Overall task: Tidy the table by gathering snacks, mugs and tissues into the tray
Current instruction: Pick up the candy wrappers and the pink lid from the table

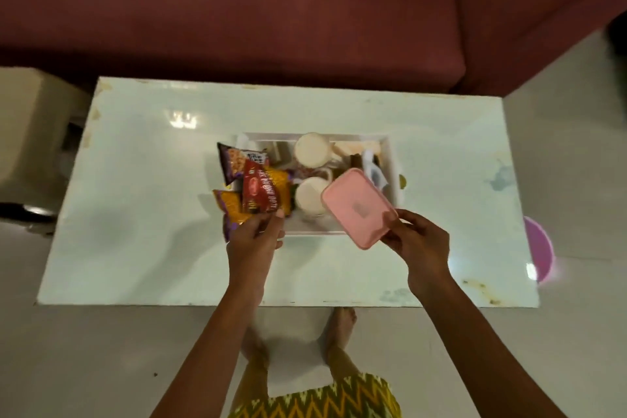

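Loading the last items, I judge: the tray (390, 153) on the counter (135, 180) already holds two mugs (310, 149) and tissues (373, 163). My left hand (254, 241) is pinched shut on the red snack packet (259, 193) over the tray's left end, where other packets lie. My right hand (417, 241) clamps a corner of the pink box (358, 207), tilted above the near rim. Next I'd lower both in, finding room beside the mugs
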